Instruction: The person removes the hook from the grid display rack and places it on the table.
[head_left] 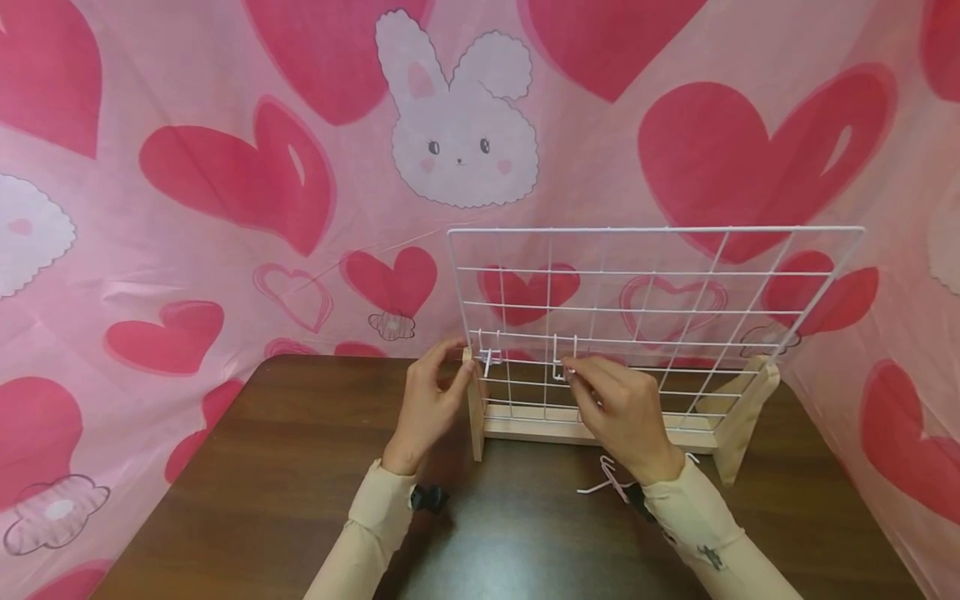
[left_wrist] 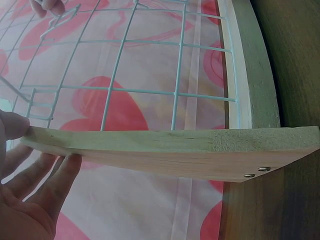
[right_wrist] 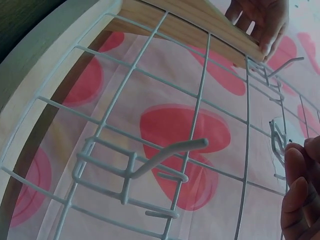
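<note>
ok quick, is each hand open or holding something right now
Left hand: closed, gripping the wooden side post.
Right hand: closed, pinching a white hook.

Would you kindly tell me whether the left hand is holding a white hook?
No, the left hand pinches the upper end of the wooden side post.

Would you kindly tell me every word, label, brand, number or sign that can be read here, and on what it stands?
No readable text appears in any view.
White wire grid and wooden stand: no lettering visible.
Pink backdrop: only pictures visible.
Dark mark on right sleeve: too small to read.
</note>
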